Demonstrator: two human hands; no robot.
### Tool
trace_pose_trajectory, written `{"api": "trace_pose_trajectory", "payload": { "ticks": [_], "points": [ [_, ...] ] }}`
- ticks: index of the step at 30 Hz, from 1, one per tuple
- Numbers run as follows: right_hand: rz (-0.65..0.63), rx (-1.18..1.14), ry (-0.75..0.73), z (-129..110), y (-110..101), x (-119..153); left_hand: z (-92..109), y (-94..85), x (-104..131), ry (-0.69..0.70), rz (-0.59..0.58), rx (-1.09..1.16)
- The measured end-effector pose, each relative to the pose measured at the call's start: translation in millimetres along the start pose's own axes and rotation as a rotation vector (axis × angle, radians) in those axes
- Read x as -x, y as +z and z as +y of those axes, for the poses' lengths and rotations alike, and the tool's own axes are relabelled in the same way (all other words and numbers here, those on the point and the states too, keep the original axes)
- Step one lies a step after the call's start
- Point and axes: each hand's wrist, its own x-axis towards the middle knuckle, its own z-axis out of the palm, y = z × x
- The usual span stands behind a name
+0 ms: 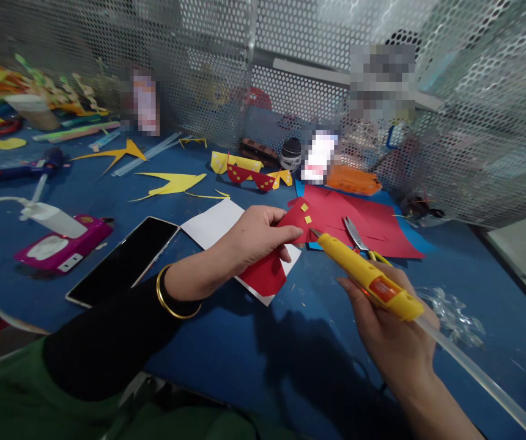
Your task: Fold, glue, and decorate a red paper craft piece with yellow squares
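Near the middle, my left hand (263, 235) pinches a red paper piece (265, 275) that bears small yellow squares (307, 219). White paper (212, 221) lies beneath that hand. On the right, my right hand (391, 336) is wrapped round a yellow glue gun (364, 272) with a long clear glue stick at its back. The gun's dark tip is beside the red piece, close to the yellow squares; whether they touch is not clear. Behind the gun, scissors (355, 233) with yellow handles rest on red sheets (396, 223).
A black phone (125, 260) and a magenta power block (68, 247) with a white cable lie left. Yellow and red paper masks (249, 174), yellow cutouts (171, 183) and an orange item (352, 180) sit farther back. Clear plastic (451, 315) is at right, perforated metal (300, 79) behind.
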Motion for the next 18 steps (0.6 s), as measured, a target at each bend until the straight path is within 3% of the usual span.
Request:
{"api": "trace_pose_trajectory", "payload": {
  "ticks": [18],
  "points": [
    [-0.033, -0.079, 0.052, 0.1, 2.2, 0.3, -2.9, -0.8, -0.1, 0.01, -0.01, -0.002]
  ]
}}
